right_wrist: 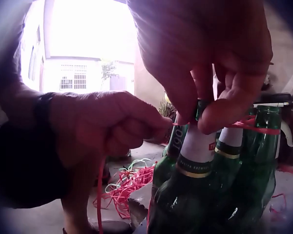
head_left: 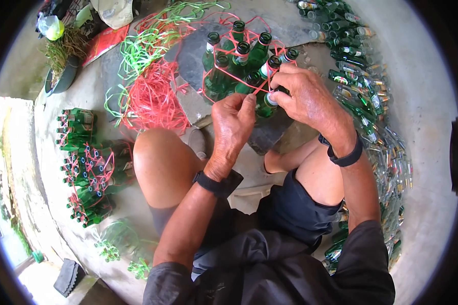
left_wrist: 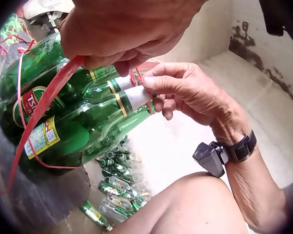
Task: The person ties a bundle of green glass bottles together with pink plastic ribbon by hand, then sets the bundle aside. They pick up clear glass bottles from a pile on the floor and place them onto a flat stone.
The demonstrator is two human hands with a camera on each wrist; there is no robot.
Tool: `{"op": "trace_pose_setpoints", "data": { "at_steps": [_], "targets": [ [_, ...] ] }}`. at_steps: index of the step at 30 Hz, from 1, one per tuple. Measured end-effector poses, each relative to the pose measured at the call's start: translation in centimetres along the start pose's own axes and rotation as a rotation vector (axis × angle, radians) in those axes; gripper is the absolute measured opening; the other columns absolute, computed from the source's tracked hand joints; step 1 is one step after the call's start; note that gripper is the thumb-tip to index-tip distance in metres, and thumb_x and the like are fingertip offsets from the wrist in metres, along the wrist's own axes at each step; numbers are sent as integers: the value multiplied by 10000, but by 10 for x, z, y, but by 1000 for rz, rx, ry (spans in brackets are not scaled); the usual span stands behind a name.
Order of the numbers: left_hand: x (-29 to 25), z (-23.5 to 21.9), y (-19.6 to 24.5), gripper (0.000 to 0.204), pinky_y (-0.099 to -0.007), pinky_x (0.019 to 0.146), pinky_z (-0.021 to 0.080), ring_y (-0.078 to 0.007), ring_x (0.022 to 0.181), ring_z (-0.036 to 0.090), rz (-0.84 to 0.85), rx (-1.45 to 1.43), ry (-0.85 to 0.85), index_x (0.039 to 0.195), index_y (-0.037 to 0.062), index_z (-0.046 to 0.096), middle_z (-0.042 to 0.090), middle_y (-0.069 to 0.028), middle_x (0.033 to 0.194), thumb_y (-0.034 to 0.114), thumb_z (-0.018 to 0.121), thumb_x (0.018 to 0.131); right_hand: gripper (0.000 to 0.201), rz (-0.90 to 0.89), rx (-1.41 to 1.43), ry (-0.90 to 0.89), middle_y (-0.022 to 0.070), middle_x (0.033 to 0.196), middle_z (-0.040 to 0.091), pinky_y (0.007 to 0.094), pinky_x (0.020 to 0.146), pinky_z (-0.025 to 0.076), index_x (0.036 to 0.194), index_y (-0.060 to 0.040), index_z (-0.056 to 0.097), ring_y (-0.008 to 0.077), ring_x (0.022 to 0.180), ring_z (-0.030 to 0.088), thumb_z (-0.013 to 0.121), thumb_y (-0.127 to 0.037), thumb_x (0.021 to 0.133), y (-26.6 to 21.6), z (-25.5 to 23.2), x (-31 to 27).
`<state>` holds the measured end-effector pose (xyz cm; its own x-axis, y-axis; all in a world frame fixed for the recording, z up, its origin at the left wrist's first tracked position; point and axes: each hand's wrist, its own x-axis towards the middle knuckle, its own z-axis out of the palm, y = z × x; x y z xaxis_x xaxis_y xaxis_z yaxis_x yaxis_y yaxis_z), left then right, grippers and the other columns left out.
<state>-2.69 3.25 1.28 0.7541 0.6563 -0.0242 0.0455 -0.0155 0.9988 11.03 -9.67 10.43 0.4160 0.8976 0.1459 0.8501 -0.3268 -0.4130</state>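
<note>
Several green bottles stand grouped on a dark slab, with red strap wound around and between their necks. The left hand pinches a red strap between thumb and curled fingers at the near side of the group. Close by, the right hand has its thumb and fingers at the neck of a bottle with a white neck label, at the strap there. In the right wrist view the strap runs from the left hand to the right hand's fingertips.
Red strap and green strap lie heaped left of the slab. Tied bottles lie farther left. Many loose bottles are piled along the right wall. A potted plant stands at the upper left.
</note>
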Motion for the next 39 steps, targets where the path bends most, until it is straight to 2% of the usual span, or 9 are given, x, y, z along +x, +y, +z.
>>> {"op": "trace_pose_setpoints", "data": {
  "at_steps": [4,10,16,19,21,24,31,34,39],
  "targets": [
    [-1,-8,4,293,-321,542,442,-77,607,515,-31,26,-21,823,-75,702,599,-37,611,165,711,992,112,2,60,37,192,894,657,515,768,521,840,18,659,439,874,663,701,-85,827,0,2,-1],
    [-1,-13,9,248,-260,586,434,-41,669,522,11,74,-72,896,-61,752,656,20,728,162,713,999,160,8,75,62,174,900,637,473,751,503,923,25,669,408,845,643,761,-83,849,2,6,-4],
    [9,-21,20,254,-334,525,425,-81,582,505,144,207,-73,830,-70,699,559,-92,578,132,715,984,153,-3,125,106,169,899,638,474,754,505,907,24,654,406,838,639,755,-58,826,9,15,-5],
    [15,-25,26,229,-356,523,432,-150,514,499,156,337,-114,818,-47,698,550,-145,571,125,718,968,144,5,130,125,168,900,643,474,752,506,896,18,653,406,845,641,752,-50,815,9,16,-6],
    [19,-31,32,211,-400,527,456,-307,484,555,274,489,-146,807,-22,703,572,-203,600,129,727,953,100,-11,130,149,168,899,653,494,751,518,869,4,652,417,860,656,717,-54,821,9,18,-6],
    [23,-32,43,187,-459,548,487,-434,577,621,363,578,-169,813,11,715,622,-229,654,145,737,940,88,-21,122,174,167,898,650,500,751,519,866,-2,652,416,874,663,709,-51,820,10,22,-7],
    [44,-40,70,231,-531,587,542,-438,664,691,622,900,-339,781,75,669,671,-196,676,225,707,952,55,-33,110,199,175,940,666,519,778,542,871,-11,673,433,904,675,683,-36,822,7,21,-9],
    [55,-40,84,125,-454,590,557,-380,646,705,771,1052,-438,842,66,725,666,-180,681,155,723,929,100,-39,146,222,177,961,677,515,801,545,911,-17,716,427,925,680,685,-25,816,8,24,-8],
    [76,-32,109,126,-492,600,560,-380,667,711,900,1253,-623,836,88,701,673,-168,684,174,701,928,130,-44,166,184,165,996,645,503,821,535,979,-2,700,410,955,670,709,-46,856,7,21,-9]
  ]
}}
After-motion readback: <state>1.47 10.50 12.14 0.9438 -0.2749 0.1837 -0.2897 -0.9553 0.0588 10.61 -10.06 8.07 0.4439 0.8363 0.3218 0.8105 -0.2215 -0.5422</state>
